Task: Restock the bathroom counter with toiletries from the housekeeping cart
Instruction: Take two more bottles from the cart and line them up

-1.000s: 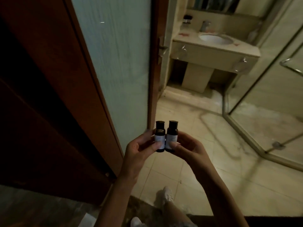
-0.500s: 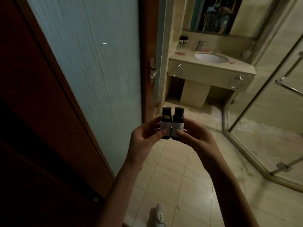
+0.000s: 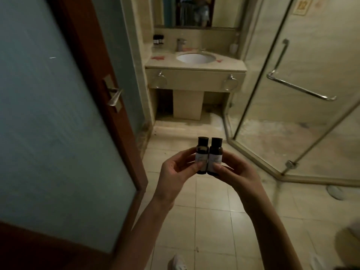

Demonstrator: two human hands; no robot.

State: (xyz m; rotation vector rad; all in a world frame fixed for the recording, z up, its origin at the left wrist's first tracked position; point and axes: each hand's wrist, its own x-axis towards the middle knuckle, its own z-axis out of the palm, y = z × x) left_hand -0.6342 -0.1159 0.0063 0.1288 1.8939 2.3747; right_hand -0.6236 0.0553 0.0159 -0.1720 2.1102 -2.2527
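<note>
Counter (image 3: 194,67) nearer, left hand (image 3: 175,172), right hand (image 3: 235,174) clamped on touching bottles (image 3: 261,148), door (image 3: 58,114) leftward, perhaps vials (image 3: 157,38) beyond.

dark bottles (image 3: 274,148) look like glossy plastic with matt paper labels (image 3: 260,157), door (image 3: 48,123) is frosted glass in reddish wood, shiny metal shower bar (image 3: 298,88), smooth floor tiles (image 3: 214,221)

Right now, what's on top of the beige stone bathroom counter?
The beige stone counter holds a white oval basin, a chrome tap, small dark bottles back-left, a pale bottle back-right. Reddish patches are too blurred to identify; nothing covers the top.
</note>
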